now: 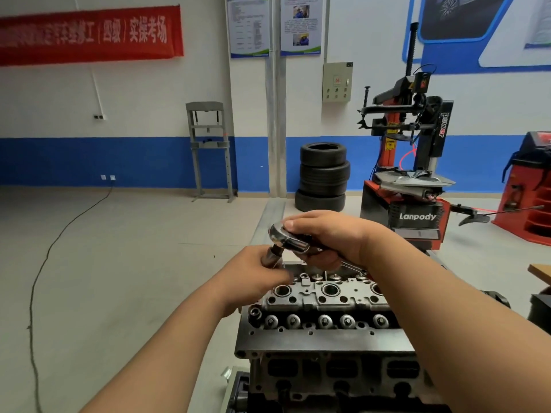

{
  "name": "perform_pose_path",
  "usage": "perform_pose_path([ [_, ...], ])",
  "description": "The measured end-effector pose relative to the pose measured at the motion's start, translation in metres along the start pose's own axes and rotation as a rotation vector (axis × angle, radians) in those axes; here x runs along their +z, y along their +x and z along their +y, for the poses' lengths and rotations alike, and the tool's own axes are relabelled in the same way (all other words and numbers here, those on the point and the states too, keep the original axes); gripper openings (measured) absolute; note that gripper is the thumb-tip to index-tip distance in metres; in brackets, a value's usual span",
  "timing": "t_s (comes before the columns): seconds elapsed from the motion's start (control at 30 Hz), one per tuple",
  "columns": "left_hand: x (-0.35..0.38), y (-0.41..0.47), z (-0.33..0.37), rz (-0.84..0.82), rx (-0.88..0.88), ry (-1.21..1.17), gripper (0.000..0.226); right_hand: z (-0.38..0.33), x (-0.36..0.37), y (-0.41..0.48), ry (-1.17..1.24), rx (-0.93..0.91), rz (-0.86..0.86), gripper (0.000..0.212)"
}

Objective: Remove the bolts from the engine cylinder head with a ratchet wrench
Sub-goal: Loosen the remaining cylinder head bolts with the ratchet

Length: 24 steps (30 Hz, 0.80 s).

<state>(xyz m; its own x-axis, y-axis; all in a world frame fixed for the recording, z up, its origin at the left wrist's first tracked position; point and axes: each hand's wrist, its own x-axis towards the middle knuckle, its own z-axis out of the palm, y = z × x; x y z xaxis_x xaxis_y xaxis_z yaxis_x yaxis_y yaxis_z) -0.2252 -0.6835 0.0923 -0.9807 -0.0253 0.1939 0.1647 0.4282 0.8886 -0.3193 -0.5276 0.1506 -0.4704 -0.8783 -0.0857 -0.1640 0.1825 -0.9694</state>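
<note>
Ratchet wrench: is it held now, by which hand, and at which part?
Both hold it. The right hand grips the ratchet wrench just behind its head; the left hand holds the socket below the head.

We lose the handle of the ratchet wrench [290, 242] inside the right grip [334, 234]. The left grip [250, 278], its fingers blurred, hides the socket's [270, 257] lower end and whatever it sits on, at the cylinder head's [328, 338] ten o'clock corner. At six o'clock the view's edge cuts off the engine block [337, 380].

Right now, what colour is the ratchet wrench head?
Polished chrome silver; the ratchet wrench shows best in the head view.
</note>
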Motion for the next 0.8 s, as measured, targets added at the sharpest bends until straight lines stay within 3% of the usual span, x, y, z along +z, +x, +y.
perform_pose_path([
  [0.13,-0.001,0.003,0.003,-0.199,-0.037,-0.197,0.024,0.002,-0.001,0.006,-0.004,0.041,-0.069,0.031],
  [0.27,-0.01,0.016,0.002,-0.28,-0.107,-0.372,0.026,-0.004,-0.001,0.017,-0.082,0.13,-0.04,0.044],
  [0.37,-0.013,0.028,-0.002,-0.129,-0.155,-0.49,0.05,-0.015,0.002,0.027,-0.214,0.213,0.104,0.042],
  [0.43,-0.011,0.042,-0.005,0.028,-0.165,-0.433,0.065,-0.02,0.007,0.034,-0.353,0.209,0.193,0.044],
  [0.57,-0.002,0.063,-0.013,0.339,-0.187,-0.506,0.043,-0.019,0.008,0.03,-0.531,0.202,0.275,0.034],
  [0.63,-0.004,0.067,-0.02,0.434,-0.193,-0.582,0.036,-0.013,0.004,0.015,-0.823,0.259,0.231,0.03],
  [0.7,-0.007,0.071,-0.026,0.469,-0.171,-0.613,0.035,-0.005,0.002,0.003,-1.107,0.258,0.262,0.02],
  [0.8,-0.005,0.077,-0.027,0.463,-0.142,-0.659,0.036,0.003,0.008,-0.004,-1.219,0.22,0.363,0.014],
])
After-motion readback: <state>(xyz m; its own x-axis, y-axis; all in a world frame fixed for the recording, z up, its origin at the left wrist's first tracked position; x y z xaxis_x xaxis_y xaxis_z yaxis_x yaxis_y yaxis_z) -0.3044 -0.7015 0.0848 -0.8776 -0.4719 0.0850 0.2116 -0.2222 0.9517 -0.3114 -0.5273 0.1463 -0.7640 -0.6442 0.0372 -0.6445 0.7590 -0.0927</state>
